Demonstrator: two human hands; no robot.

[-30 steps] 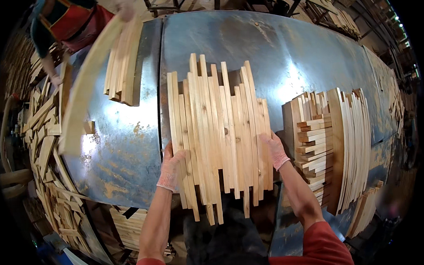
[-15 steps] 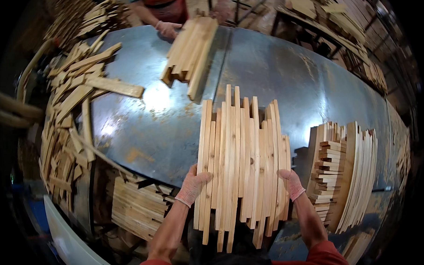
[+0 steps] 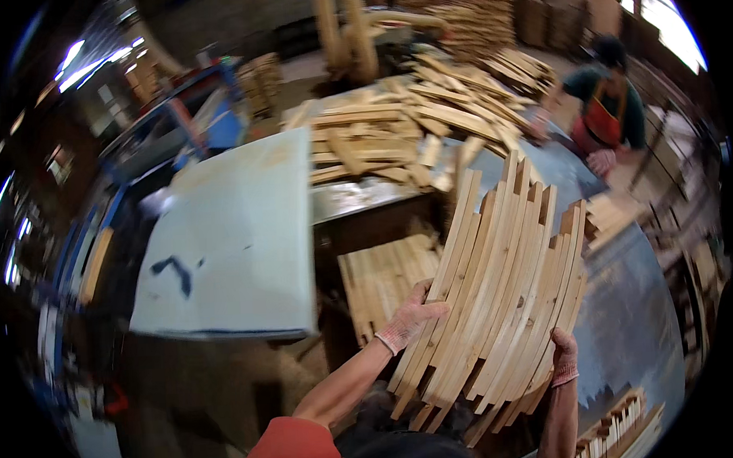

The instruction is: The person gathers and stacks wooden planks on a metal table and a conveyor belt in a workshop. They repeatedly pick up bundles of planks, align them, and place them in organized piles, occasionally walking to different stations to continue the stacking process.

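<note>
The view has swung to the left: the metal-topped table (image 3: 632,308), which filled the middle a second ago, now lies along the right of the frame, and the pale blue-white panel (image 3: 230,242), only an edge at lower left half a second ago, takes up the left. The bundle of wooden strips (image 3: 505,281) has come round with the person, right of centre, its upper ends leaning right. Both gloved hands stay clamped on it from opposite sides, the left hand (image 3: 414,318) at its left edge, the right hand (image 3: 564,355) at its lower right. The strips remain side by side, ends ragged, so the grip seems to be keeping the bundle together through the turn. Just behind it lies a stack of boards (image 3: 384,277), below the heap of offcuts (image 3: 363,136); a co-worker (image 3: 609,111) is now at upper right.
</note>
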